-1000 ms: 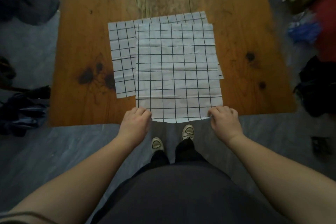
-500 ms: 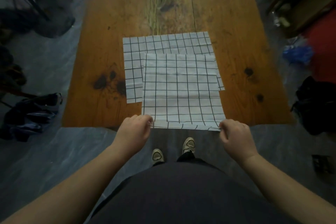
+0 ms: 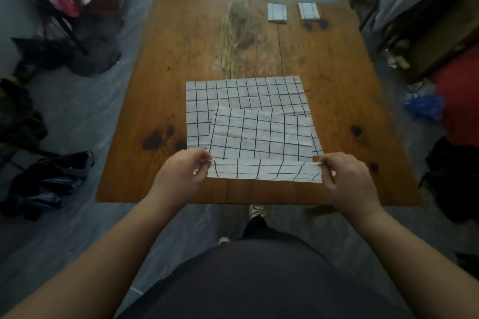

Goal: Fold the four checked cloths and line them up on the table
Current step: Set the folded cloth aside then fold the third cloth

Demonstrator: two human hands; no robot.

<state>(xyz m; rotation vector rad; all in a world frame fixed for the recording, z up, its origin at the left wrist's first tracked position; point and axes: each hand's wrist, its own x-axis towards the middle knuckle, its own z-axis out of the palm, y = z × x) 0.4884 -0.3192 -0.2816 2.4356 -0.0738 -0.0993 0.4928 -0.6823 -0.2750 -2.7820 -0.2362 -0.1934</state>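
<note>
Pinched top cloth's near corners in left grip and right grip at the bench's near edge, seemingly to fold. Lay over a second cloth, folded cloths at the far right corner.

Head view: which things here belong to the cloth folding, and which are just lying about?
Job: top cloth, pinched at its near corners by the left hand and right hand; cloth underneath; left folded cloth and right folded cloth at the far edge; table.
Lying about: dark bag, blue bag and black bundle, all on the floor.
</note>
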